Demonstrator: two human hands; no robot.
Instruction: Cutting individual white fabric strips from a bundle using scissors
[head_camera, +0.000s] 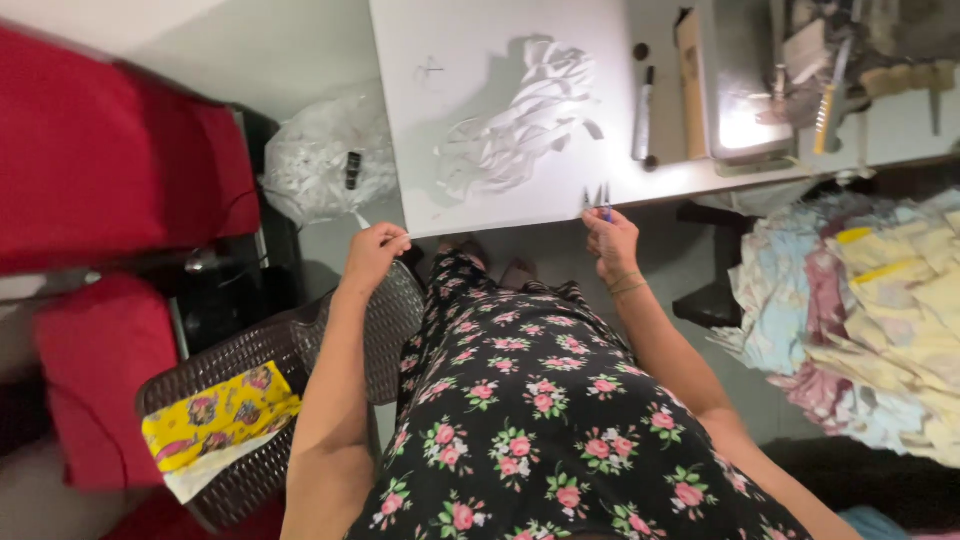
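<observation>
The fingers (603, 222) of the right hand (612, 245) are closed around a small pair of snips (598, 197), whose thin blades point up past the near edge of the white bench (480, 40); the handle is buried in the grip, and only a trace of blue shows at the fingertips. The snips are too small in frame for the blade gap to be read. The left hand (373, 255) is curled with its fingertips (398, 238) pinched together just below the near left corner of the bench; something thin and pale may sit in the pinch, but it cannot be made out. Both forearms run down out of frame above a black dress with pink flowers (540, 400). On the bench, well beyond both hands, lies a loose tangle of white strips (525, 125), and to its right a dark pen-like tool (643, 115) and a brown cardboard piece (690, 80). A sewing machine (760, 70) at the far right is cut off by the top edge, its lamp glare washing out detail. Left of the bench sits a crumpled white plastic bag (320, 160). A brown woven chair (290, 370) carries yellow printed cloth (220, 415). A heap of pastel fabric (880, 310) fills the right side.
</observation>
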